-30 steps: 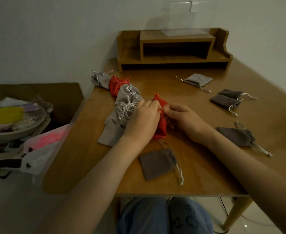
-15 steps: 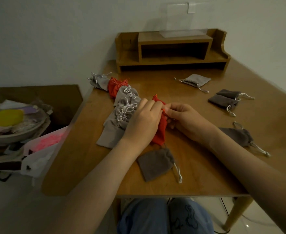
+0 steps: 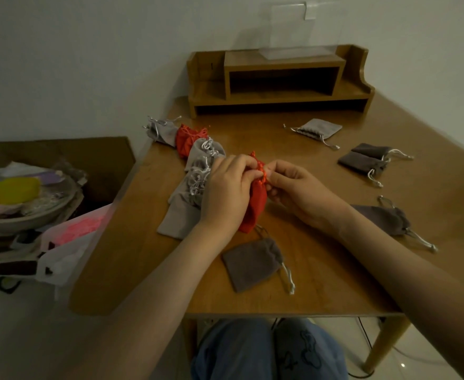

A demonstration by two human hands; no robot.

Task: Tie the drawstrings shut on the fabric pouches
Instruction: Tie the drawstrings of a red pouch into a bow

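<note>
Fabric pouches (image 3: 198,174) with bunched, knotted-looking cords are lying in an overlapping row on the left of the table (image 3: 321,286). They are mostly grey, with 1 red among them, and I am judging that lot done.

5 more are waiting flat with their cords trailing loose:
- a dark pair (image 3: 365,160) at the right
- a dark pouch (image 3: 384,218) beside the right forearm
- a near pouch (image 3: 252,263) toward the front edge
- a light grey pouch (image 3: 318,128) farther back

The red pouch (image 3: 255,207) is being worked mid-table. The left grip (image 3: 225,193) and the right grip (image 3: 302,193) are both curling in, fingertips pinching the gathered neck and its cord. Whether the knot is finished is not showing. So the job is looking somewhat past halfway.

Around this, a wooden shelf unit (image 3: 280,80) is standing against the wall at the back of the table, carrying a clear stand (image 3: 299,31). A heap is sitting off the table's left side, with a bowl (image 3: 19,215) and a plastic bag (image 3: 66,242) in it.

Nothing seems to be blocking the work. The near pouch is lying just beside the red pouch's lower end, so its cord may be getting underfoot.
</note>
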